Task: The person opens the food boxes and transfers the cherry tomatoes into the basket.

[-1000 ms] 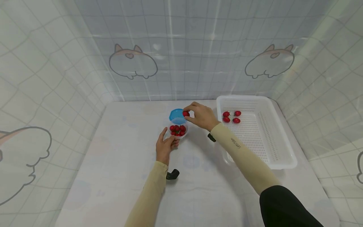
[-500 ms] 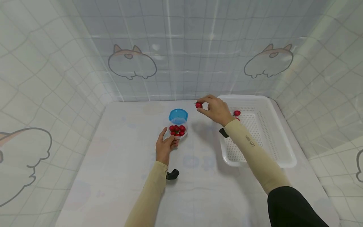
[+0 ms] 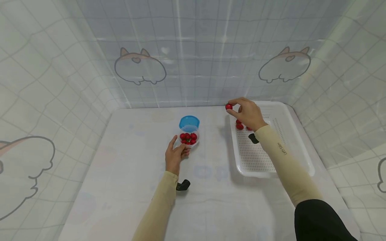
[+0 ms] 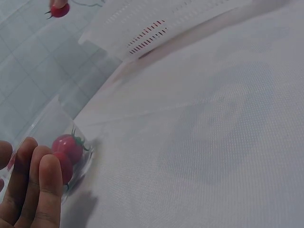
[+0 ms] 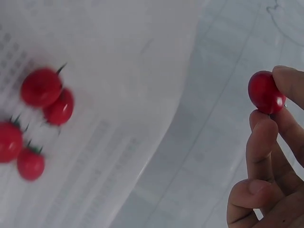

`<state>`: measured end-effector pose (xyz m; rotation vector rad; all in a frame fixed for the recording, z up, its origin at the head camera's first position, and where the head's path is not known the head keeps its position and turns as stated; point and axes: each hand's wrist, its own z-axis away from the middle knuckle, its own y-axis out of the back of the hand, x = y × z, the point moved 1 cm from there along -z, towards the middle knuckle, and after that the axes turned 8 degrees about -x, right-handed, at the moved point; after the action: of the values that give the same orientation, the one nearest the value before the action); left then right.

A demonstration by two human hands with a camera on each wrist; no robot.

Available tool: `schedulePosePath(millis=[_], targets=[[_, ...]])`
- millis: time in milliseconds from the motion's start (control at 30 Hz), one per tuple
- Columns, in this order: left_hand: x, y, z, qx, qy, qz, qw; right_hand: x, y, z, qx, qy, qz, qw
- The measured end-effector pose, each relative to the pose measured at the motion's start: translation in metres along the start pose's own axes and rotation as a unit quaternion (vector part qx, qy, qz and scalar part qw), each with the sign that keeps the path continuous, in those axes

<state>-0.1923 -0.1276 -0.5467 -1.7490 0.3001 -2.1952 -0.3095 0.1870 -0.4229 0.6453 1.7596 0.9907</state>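
My right hand (image 3: 248,113) pinches a cherry tomato (image 3: 229,106) between thumb and fingers, above the back left rim of the white basket (image 3: 247,175). In the right wrist view the held tomato (image 5: 265,93) is glossy red. Several more cherry tomatoes (image 3: 239,127) lie in the basket, partly hidden by my right hand. At the middle of the table, my left hand (image 3: 175,156) holds a clear plastic container (image 3: 197,142) with its fingers and thumb around the near left side. Several tomatoes (image 4: 68,148) sit inside it, some with green stems.
A blue lid (image 3: 189,121) lies just behind the clear container. The basket's perforated walls stand at the table's right side. Patterned curtains (image 3: 199,73) enclose the back and sides of the white table (image 3: 129,160).
My right hand has carried the tomato from near the blue lid rightward and back to the basket's back left rim. My left hand and the clear container have stayed in place.
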Motion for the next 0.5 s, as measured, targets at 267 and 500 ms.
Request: schedulePosePath(millis=[267, 500], targets=[[-0.004, -0.001, 0.000, 0.015, -0.013, -0.026, 0.9995, 0.034, 0.010, 0.008, 0.007, -0.042, -0.020, 0.999], [-0.002, -0.003, 0.003, 0.020, -0.016, -0.027, 0.9993, 0.067, 0.013, 0.016, 0.006, -0.090, -0.030, 0.995]])
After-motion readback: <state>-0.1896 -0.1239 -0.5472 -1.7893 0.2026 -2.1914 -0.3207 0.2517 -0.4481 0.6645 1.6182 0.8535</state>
